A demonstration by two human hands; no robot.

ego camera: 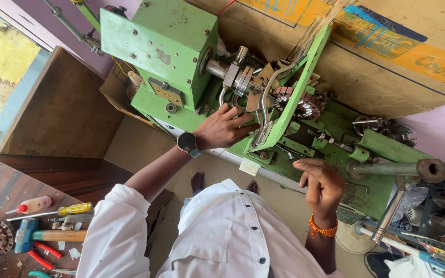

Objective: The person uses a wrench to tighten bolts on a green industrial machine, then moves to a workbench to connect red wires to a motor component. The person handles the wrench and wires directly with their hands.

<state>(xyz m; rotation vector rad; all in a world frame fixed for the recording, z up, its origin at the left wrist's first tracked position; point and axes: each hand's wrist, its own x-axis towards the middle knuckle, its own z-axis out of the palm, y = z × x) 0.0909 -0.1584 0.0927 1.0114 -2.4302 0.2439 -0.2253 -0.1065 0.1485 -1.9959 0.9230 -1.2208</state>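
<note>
My left hand, with a watch at the wrist, rests on the base of a green metal winding machine, fingers reaching in beside the slanted green arm. A round slotted stator core sits on the machine's shaft behind that arm. My right hand, with an orange thread band at the wrist, hovers in front of the machine's base with fingers curled and pinched together; whether it holds a thin wire I cannot tell.
A steel crank handle juts out at the right. On the wooden table at the left lie a yellow screwdriver, a hammer, red pliers and a small bottle. Cardboard stands behind the machine.
</note>
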